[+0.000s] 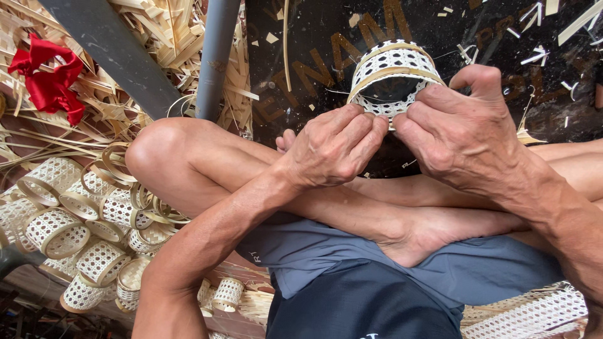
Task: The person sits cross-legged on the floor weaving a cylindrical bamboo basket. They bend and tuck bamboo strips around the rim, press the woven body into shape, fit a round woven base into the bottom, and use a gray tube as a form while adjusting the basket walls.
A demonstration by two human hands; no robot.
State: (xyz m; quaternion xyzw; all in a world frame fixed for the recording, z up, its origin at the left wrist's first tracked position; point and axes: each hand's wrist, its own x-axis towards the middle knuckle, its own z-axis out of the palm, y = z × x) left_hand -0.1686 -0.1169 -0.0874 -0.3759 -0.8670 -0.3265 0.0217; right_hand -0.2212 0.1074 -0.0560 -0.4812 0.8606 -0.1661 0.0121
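Note:
A small round woven basket (391, 69) of white cane mesh with tan bamboo rims is held up in front of me. My left hand (336, 147) pinches its near rim from the left. From the right, my right hand (461, 135) grips the same rim, thumb raised beside the basket wall. The fingertips of both hands meet at the basket's lower edge. My crossed bare legs and grey shorts lie below the hands.
A heap of several finished small woven baskets (81, 232) lies at the left. Loose bamboo strips (157, 37) and a red ribbon (49, 78) sit at top left. A dark printed mat (301, 56) with cane scraps is ahead. Woven mesh sheet (534, 311) lies bottom right.

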